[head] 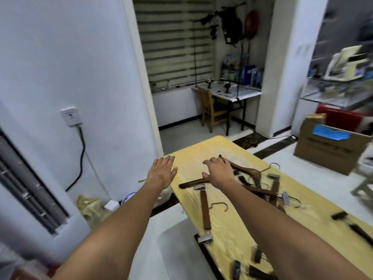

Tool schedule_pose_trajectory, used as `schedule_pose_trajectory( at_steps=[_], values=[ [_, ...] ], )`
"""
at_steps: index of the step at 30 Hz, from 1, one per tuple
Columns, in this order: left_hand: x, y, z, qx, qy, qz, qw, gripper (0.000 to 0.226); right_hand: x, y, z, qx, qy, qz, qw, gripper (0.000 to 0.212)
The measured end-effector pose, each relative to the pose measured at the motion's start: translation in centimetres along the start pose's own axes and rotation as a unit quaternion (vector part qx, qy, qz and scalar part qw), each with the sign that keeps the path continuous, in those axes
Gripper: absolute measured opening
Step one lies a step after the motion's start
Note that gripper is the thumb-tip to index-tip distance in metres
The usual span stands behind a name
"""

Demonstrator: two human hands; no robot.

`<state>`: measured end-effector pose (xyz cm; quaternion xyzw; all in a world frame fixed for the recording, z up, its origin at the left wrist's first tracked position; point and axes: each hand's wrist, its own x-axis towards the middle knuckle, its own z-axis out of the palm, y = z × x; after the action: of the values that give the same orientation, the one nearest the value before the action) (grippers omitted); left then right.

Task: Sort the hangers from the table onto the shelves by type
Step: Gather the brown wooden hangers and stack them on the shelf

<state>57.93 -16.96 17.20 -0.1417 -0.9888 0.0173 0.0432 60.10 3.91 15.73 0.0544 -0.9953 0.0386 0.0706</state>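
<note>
Several brown wooden hangers lie on the yellow table [201, 152]. A curved coat hanger [191, 182] lies at the left of a tangled pile [260, 184] of hangers. A straight clip hanger [205, 213] with metal clips and a hook lies nearer me. More clip hangers [355, 227] lie at the right and front edges. My right hand [219, 171] hovers, fingers spread, over the curved hanger and holds nothing. My left hand [162, 171] is open, palm down, above the table's left edge.
A white wall with a socket [71, 117] and a black cable stands to the left. A cardboard box [331, 146] sits on the floor at the right. A desk and wooden chair [212, 108] stand in the back room. A bag [90, 209] lies on the floor.
</note>
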Motion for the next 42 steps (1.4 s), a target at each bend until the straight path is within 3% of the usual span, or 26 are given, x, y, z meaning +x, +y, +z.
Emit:
schedule_pose_trajectory(
  at_steps=[12,18,26,33,42],
  values=[
    [5.2,9.3,2.5,-0.001,-0.026,0.090,0.996,0.054,-2.7,10.0,1.7,-0.006,-0.018,0.104,0.994,0.049],
    [6.7,11.6,3.5,0.021,-0.015,0.178,0.984,0.053,-3.7,12.5,3.3,0.000,-0.024,0.144,0.989,0.048],
    [10.2,12.4,5.6,0.005,-0.036,0.230,0.972,0.053,-2.3,13.6,5.5,-0.007,-0.048,0.171,0.984,0.051],
    [15.8,11.0,8.6,0.035,-0.098,0.335,0.936,0.054,2.0,14.1,7.9,0.002,-0.043,0.207,0.977,0.050],
    [23.8,9.4,12.8,0.025,-0.152,0.386,0.910,0.056,8.1,14.5,11.3,0.008,-0.103,0.237,0.966,0.051]
  ],
)
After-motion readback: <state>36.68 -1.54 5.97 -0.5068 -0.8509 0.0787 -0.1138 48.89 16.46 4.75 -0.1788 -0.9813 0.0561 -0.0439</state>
